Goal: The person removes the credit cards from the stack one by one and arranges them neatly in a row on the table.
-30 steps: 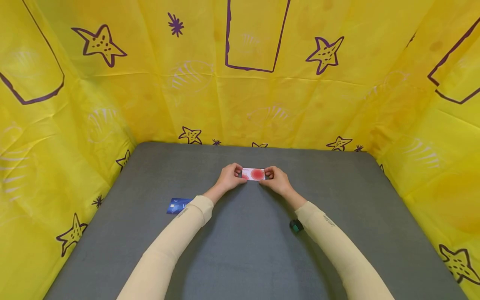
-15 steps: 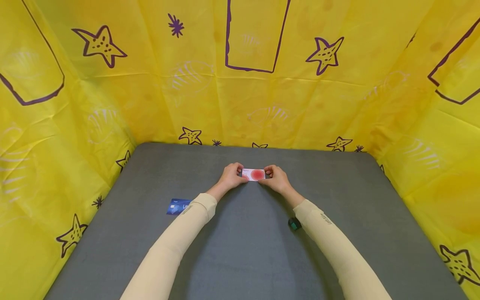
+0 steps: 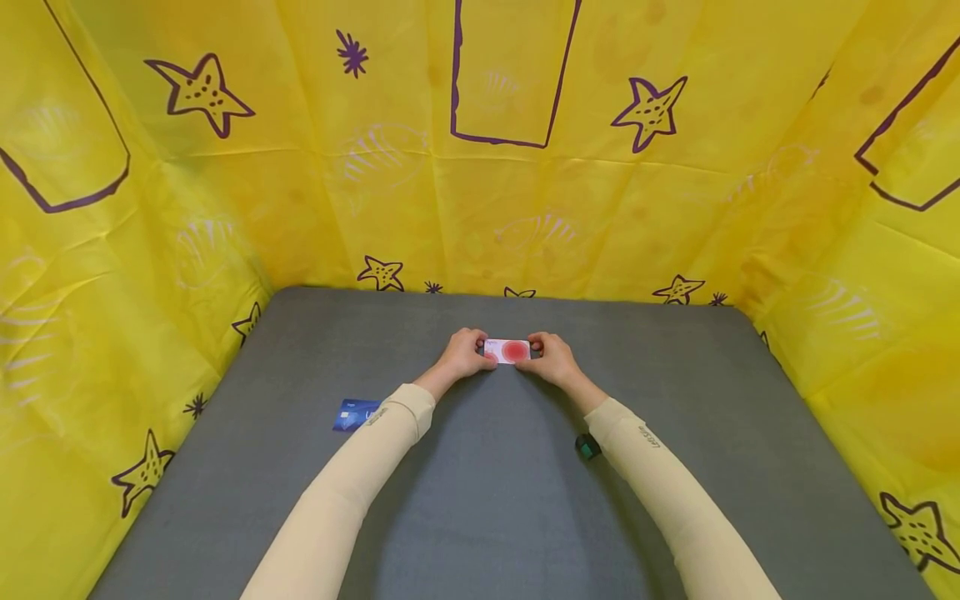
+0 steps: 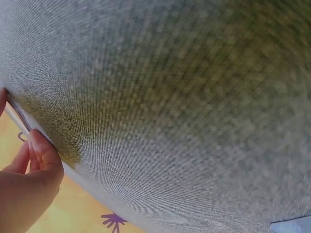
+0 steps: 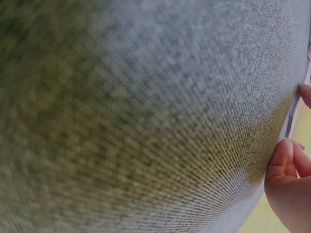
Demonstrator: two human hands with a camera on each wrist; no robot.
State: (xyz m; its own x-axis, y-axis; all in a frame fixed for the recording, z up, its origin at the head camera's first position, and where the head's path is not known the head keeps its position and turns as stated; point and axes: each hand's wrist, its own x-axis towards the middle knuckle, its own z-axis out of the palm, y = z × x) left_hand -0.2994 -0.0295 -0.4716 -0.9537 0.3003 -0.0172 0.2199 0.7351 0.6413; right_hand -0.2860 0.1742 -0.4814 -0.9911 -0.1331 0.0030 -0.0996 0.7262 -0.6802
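Observation:
Toward the far side of the table, a small white card with red circles (image 3: 507, 351) is held between both hands. My left hand (image 3: 461, 353) pinches its left end between thumb and fingers. At the opposite end my right hand (image 3: 551, 358) does the same. The card's printed face is turned up toward the head camera. Both wrist views show it nearly edge-on, as a thin strip (image 4: 22, 116) by the left fingertips and a narrow sliver (image 5: 291, 116) by the right ones.
A blue bank card (image 3: 354, 415) lies at the left, partly covered by the left sleeve. Beside the right sleeve sits a small dark item with a green patch (image 3: 588, 447). Yellow patterned cloth (image 3: 480, 208) walls the grey table (image 3: 480, 500) at the back and sides.
Both hands keep their pinch on the card, which stays almost in place. The left forearm has shifted slightly right, covering a little more of the table beside the blue card.

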